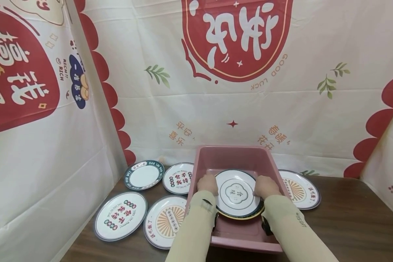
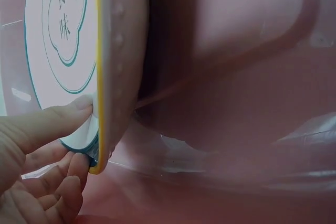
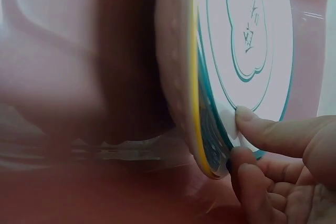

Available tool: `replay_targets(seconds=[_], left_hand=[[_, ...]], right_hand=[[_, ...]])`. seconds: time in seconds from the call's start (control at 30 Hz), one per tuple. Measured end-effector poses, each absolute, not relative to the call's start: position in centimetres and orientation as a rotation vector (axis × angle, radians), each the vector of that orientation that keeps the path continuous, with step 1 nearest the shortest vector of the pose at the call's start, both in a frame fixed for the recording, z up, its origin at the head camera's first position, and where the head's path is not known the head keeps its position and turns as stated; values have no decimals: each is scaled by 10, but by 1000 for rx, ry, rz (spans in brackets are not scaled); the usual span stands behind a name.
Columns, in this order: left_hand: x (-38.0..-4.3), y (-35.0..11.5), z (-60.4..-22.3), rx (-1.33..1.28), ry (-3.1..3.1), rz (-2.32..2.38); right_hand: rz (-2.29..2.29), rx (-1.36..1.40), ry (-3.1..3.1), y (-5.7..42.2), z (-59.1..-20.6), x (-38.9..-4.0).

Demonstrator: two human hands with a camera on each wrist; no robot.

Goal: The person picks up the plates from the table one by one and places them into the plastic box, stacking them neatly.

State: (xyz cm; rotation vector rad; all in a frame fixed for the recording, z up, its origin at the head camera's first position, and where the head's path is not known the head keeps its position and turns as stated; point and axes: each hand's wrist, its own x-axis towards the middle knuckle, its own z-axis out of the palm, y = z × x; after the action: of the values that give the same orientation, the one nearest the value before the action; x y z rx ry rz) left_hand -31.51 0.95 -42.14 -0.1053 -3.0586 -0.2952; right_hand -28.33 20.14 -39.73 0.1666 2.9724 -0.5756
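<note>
A white plate with a dark teal rim and a green flower-shaped outline [image 1: 236, 193] is inside a pink plastic basin [image 1: 234, 154]. Directly under it is a yellow-rimmed plate [image 2: 101, 129]. My left hand [image 1: 208, 183] pinches the teal-rimmed plate's left edge, thumb on its face and fingers at the rim. On the opposite edge my right hand [image 1: 266, 186] pinches it the same way, as the right wrist view shows. In that view a gap opens between the teal rim and the yellow rim [image 3: 197, 103] near the fingers. What lies under the yellow-rimmed plate is hidden.
Left of the basin, several printed plates lie on the brown wooden table [image 1: 344, 214], among them a green-rimmed plate [image 1: 144, 175] and a sunburst plate [image 1: 163, 222]. Another sunburst plate [image 1: 301, 189] is partly behind the basin's right wall. A printed cloth [image 1: 216, 109] hangs behind.
</note>
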Motion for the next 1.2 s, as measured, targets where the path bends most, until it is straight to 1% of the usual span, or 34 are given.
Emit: replay_targets(seconds=[0.17,0.7,1.2], left_hand=[[-314,10,-422,-99,-3054,-286],[-316,10,-424,-108,-3053,-294],[-311,14,-424,-148,-3099,-163]], right_hand=[[-653,183,2939,201,-396,-281],[-676,146,2939,204,-399,-284],[-623,149,2957,203,-398,-283]])
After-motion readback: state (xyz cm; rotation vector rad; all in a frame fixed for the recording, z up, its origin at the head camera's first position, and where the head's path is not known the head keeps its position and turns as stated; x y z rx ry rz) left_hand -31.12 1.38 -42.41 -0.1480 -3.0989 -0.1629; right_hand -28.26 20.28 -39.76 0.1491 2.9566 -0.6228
